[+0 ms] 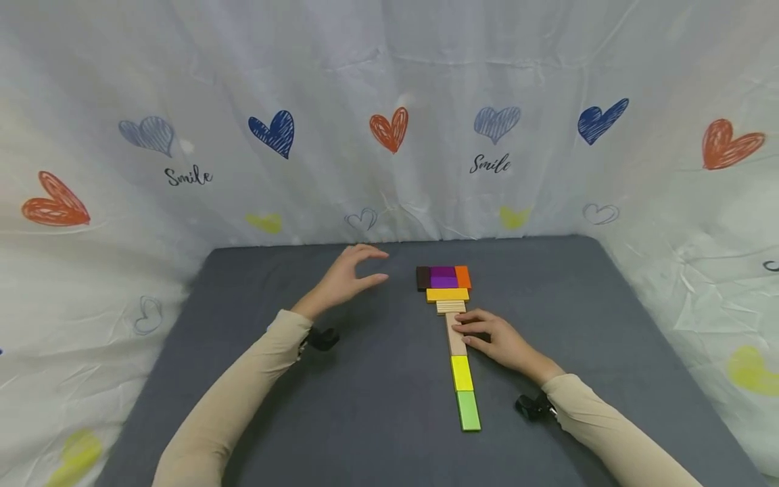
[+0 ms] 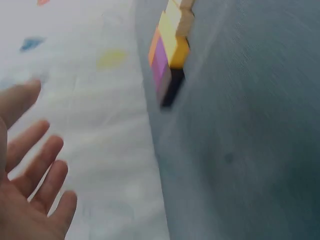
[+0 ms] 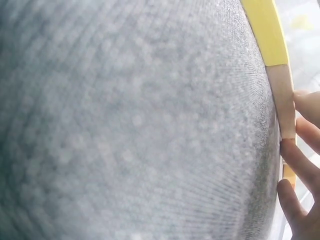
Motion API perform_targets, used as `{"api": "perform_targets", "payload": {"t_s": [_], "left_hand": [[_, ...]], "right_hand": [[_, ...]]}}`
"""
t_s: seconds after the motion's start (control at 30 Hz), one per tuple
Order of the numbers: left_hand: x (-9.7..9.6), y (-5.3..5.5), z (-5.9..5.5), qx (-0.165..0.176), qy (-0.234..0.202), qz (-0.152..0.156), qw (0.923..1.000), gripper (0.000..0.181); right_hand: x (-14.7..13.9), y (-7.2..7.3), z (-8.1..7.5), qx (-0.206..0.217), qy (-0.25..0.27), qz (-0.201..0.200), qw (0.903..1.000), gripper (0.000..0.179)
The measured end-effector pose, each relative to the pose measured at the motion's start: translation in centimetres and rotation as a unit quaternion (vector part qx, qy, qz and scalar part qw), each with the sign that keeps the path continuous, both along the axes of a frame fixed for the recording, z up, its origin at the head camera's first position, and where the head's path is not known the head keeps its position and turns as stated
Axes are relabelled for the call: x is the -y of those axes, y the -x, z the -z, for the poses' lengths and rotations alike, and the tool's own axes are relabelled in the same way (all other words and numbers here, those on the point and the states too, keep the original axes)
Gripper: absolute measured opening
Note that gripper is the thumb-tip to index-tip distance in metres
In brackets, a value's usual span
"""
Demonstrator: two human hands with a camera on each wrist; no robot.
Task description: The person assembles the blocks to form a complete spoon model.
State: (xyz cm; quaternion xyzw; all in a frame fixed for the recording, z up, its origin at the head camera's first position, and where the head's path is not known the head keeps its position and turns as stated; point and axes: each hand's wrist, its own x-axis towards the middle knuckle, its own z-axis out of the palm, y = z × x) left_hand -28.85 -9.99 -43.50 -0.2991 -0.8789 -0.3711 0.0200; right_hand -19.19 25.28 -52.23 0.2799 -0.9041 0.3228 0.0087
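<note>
My left hand (image 1: 342,279) is raised over the table's left-middle, thumb and fingers spread apart with nothing between them. In the left wrist view its fingers (image 2: 42,175) are loosely bent. My right hand (image 1: 505,343) rests its fingertips and thumb on a plain wooden block (image 1: 454,341) in a line of flat blocks. Below it in the head view lie a yellow block (image 1: 462,373) and a light green block (image 1: 468,411), end to end. Above it come a ridged pale wooden piece (image 1: 451,307), an orange-yellow block (image 1: 447,295), then dark brown (image 1: 422,279), purple (image 1: 443,277) and orange (image 1: 463,276) blocks side by side.
A dark grey cloth (image 1: 377,406) covers the table. Behind and beside it hangs a white curtain (image 1: 438,81) printed with hearts and the word Smile. A black wrist camera (image 1: 324,338) sits at the left wrist, another wrist camera (image 1: 531,407) at the right.
</note>
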Motion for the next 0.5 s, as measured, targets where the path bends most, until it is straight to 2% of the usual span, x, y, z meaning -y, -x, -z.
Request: {"api": "perform_targets", "payload": {"t_s": [0.17, 0.3, 0.4, 0.5], "left_hand": [[8.1, -2.3, 0.9, 0.022, -0.013, -0.03, 0.9992, 0.047], [14.0, -3.4, 2.7, 0.059, 0.002, -0.068, 0.9959, 0.049], [17.2, -3.8, 4.4, 0.067, 0.02, -0.086, 0.9939, 0.049], [19.3, -4.0, 6.0, 0.06, 0.035, -0.09, 0.9935, 0.049]], "right_hand": [[0.2, -0.1, 0.2, 0.005, 0.006, -0.001, 1.0, 0.035], [0.1, -0.2, 0.3, 0.004, 0.005, 0.002, 1.0, 0.035], [0.0, -0.2, 0.1, 0.0, 0.001, 0.004, 1.0, 0.035], [0.0, -0.1, 0.0, -0.001, 0.002, 0.003, 1.0, 0.034]]}}
